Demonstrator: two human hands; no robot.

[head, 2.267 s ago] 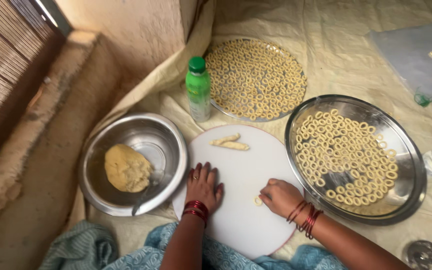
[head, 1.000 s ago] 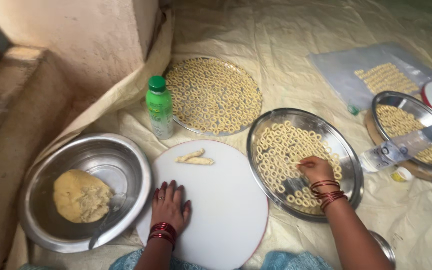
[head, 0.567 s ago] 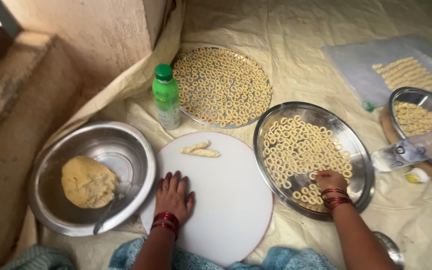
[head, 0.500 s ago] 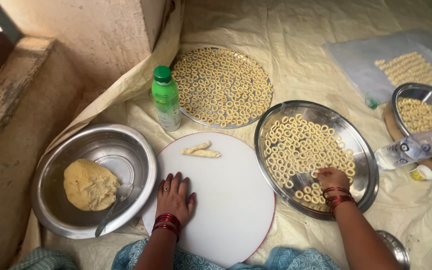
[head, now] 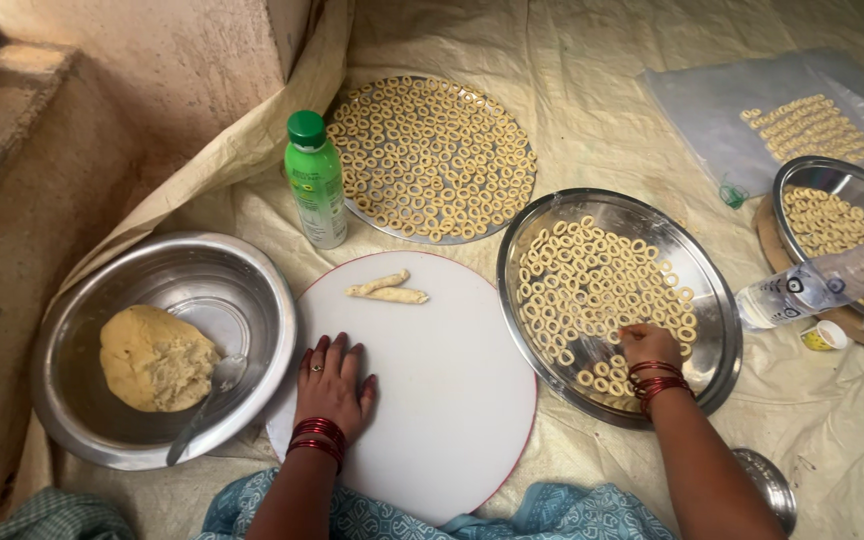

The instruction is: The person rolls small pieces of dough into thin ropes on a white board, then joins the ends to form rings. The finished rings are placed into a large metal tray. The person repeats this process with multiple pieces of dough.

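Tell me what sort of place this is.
Probably a home floor used for making snacks: a cloth sheet covers the ground, with steel trays of dough rings, a dough bowl and a round white board.

Bowl [head: 252,300] left of board [head: 452,380], tray [head: 717,310] right (bottle [head: 316,180] behind).

A round white board [head: 442,400] lies flat on the sheet, 2 short dough rolls [head: 389,289] near its far edge. Right of it, a steel plate [head: 714,310] holds pale dough rings [head: 572,290] laid flat.
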